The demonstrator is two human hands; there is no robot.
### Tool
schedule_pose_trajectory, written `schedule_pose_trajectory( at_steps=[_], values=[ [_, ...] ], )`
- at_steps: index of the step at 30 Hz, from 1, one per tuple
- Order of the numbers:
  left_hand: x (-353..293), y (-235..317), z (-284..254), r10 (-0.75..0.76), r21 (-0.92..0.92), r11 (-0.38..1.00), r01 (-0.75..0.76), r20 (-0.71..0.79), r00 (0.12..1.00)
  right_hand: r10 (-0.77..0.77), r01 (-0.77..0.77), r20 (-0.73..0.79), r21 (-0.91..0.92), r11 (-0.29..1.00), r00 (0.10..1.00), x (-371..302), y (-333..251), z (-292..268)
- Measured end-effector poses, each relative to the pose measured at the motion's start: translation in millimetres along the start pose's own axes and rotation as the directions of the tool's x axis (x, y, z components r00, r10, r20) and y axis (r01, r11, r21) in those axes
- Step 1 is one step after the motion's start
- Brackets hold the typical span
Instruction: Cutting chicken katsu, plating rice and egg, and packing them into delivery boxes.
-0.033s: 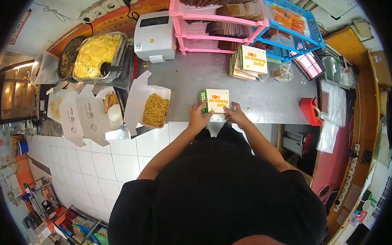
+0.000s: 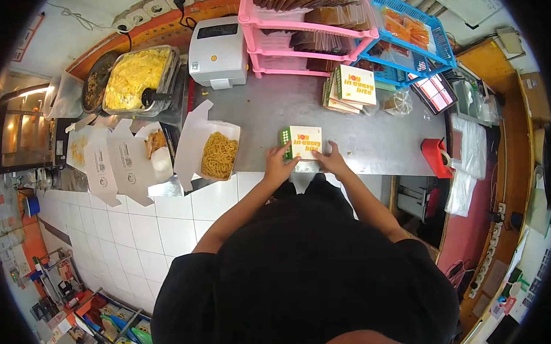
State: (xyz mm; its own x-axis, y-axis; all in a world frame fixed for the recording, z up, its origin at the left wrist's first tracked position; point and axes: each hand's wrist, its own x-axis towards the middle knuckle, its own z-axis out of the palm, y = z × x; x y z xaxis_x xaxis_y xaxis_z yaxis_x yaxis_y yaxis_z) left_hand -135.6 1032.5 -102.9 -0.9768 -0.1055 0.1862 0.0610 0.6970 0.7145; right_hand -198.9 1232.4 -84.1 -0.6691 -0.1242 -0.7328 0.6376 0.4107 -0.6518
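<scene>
On the steel counter right in front of me lies a closed, flat white paper food box with a green side and orange and yellow print on its lid. My left hand grips its left side, fingers along the green edge and thumb at the near edge. At the near right corner, my right hand rests its thumb on the box; its index finger stands spread away, off the right side. To the left an open carton of noodles sits with its flap up.
More opened cartons stand further left, one with food inside. Behind are a tub of yellow food, a label printer, pink racks and a blue rack. Stacked boxes and a red tape dispenser lie right.
My right index finger has lifted and spread slightly away from the box's right side. The box and my left hand look unmoved.
</scene>
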Motion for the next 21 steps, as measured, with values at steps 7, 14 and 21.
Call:
schedule_pose_trajectory(
  at_steps=[7,14,21],
  values=[
    [11.6,-20.5,10.3,-0.241,-0.627,0.705,0.331,0.226,0.944,-0.557,0.522,0.302,-0.802,0.29,0.773,9.7,-39.3,19.0],
    [-6.1,-41.2,18.4,-0.142,-0.019,0.989,0.149,0.208,0.968,-0.719,0.59,0.219,-0.743,0.316,0.66,-17.2,-5.6,42.8],
    [8.8,15.8,-10.8,-0.359,-0.382,0.721,0.578,0.507,0.784,-0.829,0.85,0.221,-0.259,0.459,0.514,-37.9,-4.4,-16.5]
  ],
)
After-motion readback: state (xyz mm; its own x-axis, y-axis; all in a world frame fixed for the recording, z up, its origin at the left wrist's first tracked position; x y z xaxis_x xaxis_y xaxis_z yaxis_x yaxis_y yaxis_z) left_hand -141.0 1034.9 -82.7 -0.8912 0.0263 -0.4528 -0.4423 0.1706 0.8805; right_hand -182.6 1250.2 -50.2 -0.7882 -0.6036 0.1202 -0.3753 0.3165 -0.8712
